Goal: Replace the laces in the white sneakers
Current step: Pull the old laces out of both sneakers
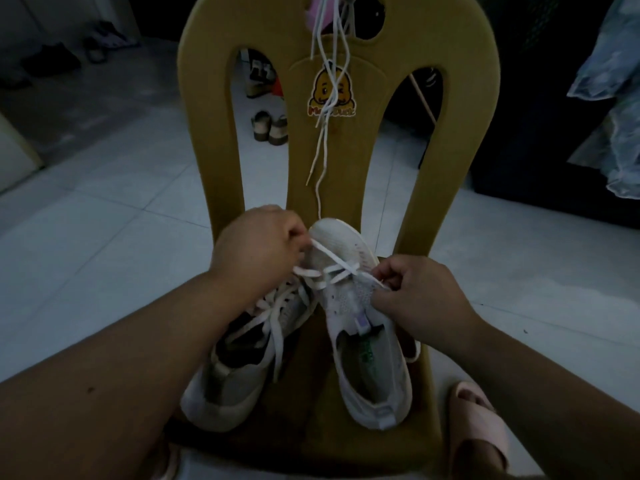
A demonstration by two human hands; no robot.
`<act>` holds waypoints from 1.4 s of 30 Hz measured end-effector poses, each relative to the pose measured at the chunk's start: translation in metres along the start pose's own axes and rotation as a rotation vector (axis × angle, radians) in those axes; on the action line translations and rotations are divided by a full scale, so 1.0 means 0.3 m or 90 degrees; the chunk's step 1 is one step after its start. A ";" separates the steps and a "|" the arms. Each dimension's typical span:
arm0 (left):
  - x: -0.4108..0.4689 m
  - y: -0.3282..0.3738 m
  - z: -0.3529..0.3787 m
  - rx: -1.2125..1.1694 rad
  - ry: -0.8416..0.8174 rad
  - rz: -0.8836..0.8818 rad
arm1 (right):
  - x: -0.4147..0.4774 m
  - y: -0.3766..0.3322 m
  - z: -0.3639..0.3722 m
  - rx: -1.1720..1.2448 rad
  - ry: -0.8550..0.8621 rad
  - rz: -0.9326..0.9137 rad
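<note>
Lace [332,259] of the right sneaker [367,358] is pinched at both ends. The left hand [254,247] and right hand [415,296] hold them apart, likely to make them equal. The chair [460,150] keeps the shoe within reach.

Yellow plastic chair [460,168], duck sticker [330,93] on its backrest, sandals [270,128] behind, pink slipper [481,426]

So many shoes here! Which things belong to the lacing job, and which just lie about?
In the job: left hand, right hand, lace, sneaker being laced, second sneaker, spare laces, chair.
Lying about: sandals, dark shoes, draped cloth.
</note>
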State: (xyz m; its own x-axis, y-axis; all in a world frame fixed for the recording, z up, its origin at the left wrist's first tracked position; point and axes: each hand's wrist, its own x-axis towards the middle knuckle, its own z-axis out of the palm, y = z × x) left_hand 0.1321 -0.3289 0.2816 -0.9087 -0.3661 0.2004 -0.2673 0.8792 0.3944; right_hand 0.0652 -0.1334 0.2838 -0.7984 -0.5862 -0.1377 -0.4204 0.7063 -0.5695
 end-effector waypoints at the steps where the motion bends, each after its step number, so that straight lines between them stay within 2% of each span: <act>1: 0.005 -0.021 0.001 0.005 0.024 -0.024 | -0.003 0.000 -0.002 -0.002 0.000 -0.002; 3: 0.001 -0.025 0.001 0.003 0.025 -0.011 | -0.007 -0.003 -0.006 -0.004 0.002 -0.006; 7: -0.037 0.060 0.015 0.011 -0.120 0.193 | -0.006 -0.019 -0.001 -0.002 0.005 -0.024; 9: -0.045 0.090 0.032 0.059 -0.125 0.260 | -0.001 -0.022 0.006 -0.012 0.008 -0.037; 16: -0.032 0.093 0.026 0.031 -0.118 0.154 | 0.007 -0.015 0.018 0.022 0.008 -0.032; 21: 0.018 -0.036 -0.046 0.006 -0.011 -0.072 | 0.004 0.008 0.002 0.011 0.011 -0.008; 23: 0.023 -0.083 -0.055 0.016 -0.035 -0.117 | 0.001 0.015 0.001 0.012 0.015 0.001; 25: 0.015 -0.078 -0.040 -0.007 -0.102 -0.094 | -0.001 0.016 0.000 0.012 0.016 0.002; 28: -0.007 0.005 -0.008 -0.055 -0.160 0.038 | -0.002 0.005 0.001 0.014 0.011 -0.009; 31: -0.021 0.085 0.024 -0.014 -0.199 0.162 | -0.001 -0.013 0.011 0.013 0.009 -0.032; 39: -0.015 0.098 0.040 0.018 -0.146 0.149 | 0.001 -0.010 0.013 0.032 0.006 -0.023; 42: -0.008 0.051 0.010 -0.039 -0.118 0.042 | 0.003 0.000 0.006 0.033 0.008 -0.003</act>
State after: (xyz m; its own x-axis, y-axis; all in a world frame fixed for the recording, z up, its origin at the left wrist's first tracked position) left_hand 0.1292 -0.3137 0.2844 -0.9686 -0.2410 0.0612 -0.1904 0.8772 0.4408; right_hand 0.0653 -0.1346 0.2823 -0.8021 -0.5840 -0.1248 -0.4016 0.6821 -0.6111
